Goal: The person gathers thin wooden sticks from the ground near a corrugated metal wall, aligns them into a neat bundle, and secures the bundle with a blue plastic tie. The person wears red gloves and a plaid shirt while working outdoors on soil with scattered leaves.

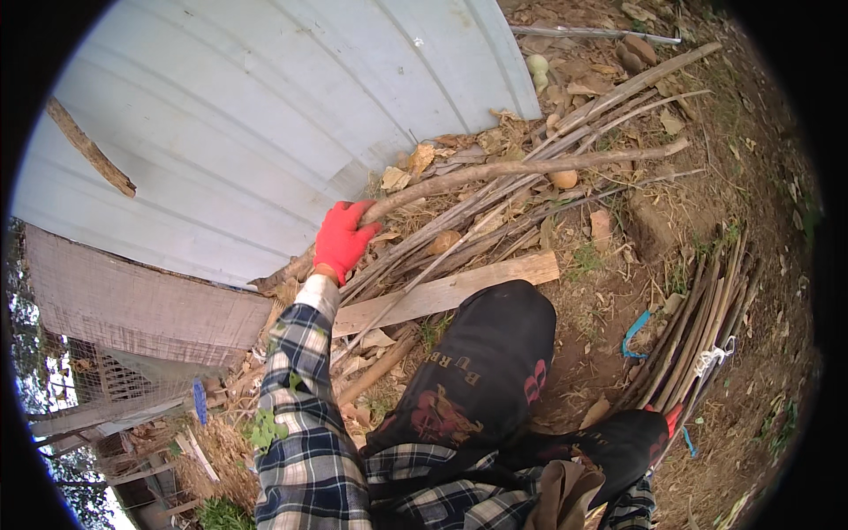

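My left hand (pixel 344 240), in a red glove, grips a long, slightly bent wooden branch (pixel 490 171) near its thicker end, beside a corrugated metal sheet. Under the branch, a loose heap of thin poles (pixel 457 212) lies slantwise on the dry leaves. A flat wooden board (pixel 450 291) rests between the heap and my knee. At the lower right, my right hand (pixel 672 419), also red-gloved, shows only in part beyond my leg. It is at the near end of a bundle of thin sticks (pixel 702 318) tied with white cord (pixel 715 356); its fingers are mostly hidden.
The pale corrugated metal sheet (pixel 278 119) stands along the upper left, with a short piece of wood (pixel 93 149) against it. Orange-brown round fruits (pixel 564 179) and a pale green gourd (pixel 538 71) lie among leaves. Blue strips (pixel 636 334) lie near the bundle. Wire mesh (pixel 132 371) is at the left.
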The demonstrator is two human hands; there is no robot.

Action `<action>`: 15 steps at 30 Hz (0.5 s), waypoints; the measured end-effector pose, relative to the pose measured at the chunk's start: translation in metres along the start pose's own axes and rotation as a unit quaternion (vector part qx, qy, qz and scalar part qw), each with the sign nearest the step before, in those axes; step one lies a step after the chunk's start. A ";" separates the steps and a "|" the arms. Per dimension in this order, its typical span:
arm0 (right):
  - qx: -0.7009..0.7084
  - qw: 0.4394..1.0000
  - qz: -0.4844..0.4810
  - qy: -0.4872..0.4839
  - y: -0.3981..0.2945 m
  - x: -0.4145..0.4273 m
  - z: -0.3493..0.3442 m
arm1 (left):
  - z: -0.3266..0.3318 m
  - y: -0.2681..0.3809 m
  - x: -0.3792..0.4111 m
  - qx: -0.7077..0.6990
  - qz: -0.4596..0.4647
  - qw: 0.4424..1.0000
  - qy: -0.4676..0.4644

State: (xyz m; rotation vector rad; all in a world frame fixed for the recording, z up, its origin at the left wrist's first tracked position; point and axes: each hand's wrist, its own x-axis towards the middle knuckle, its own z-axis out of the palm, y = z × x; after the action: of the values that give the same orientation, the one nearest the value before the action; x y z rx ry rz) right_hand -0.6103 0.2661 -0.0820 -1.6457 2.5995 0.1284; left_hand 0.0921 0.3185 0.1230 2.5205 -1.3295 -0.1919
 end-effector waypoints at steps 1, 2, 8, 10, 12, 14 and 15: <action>0.006 1.000 0.001 0.007 0.002 0.003 0.002 | 0.002 -0.017 0.009 0.005 -0.013 1.000 0.010; 0.012 1.000 -0.003 0.012 -0.001 0.007 0.005 | 0.004 -0.032 0.018 0.007 -0.024 0.999 0.022; 0.002 0.999 -0.029 0.033 -0.020 -0.003 -0.013 | 0.053 -0.077 -0.038 -0.124 -0.122 0.982 -0.067; -0.013 0.999 -0.029 0.036 -0.020 -0.002 -0.011 | 0.059 -0.061 -0.049 -0.133 -0.129 0.975 -0.121; -0.019 0.999 -0.028 0.032 -0.018 -0.002 -0.008 | 0.050 -0.038 -0.050 -0.100 -0.182 0.965 -0.161; -0.023 0.999 -0.025 0.030 -0.015 -0.002 -0.005 | 0.046 -0.025 -0.050 -0.057 -0.240 0.953 -0.176; -0.026 0.999 -0.021 0.032 -0.013 -0.002 -0.005 | 0.051 -0.028 -0.053 -0.090 -0.233 0.955 -0.161</action>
State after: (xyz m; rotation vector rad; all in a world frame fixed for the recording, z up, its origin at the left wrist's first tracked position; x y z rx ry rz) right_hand -0.5974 0.2618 -0.0770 -1.7475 2.6281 0.1462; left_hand 0.0715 0.3676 0.0652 2.6743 -0.7372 -0.8134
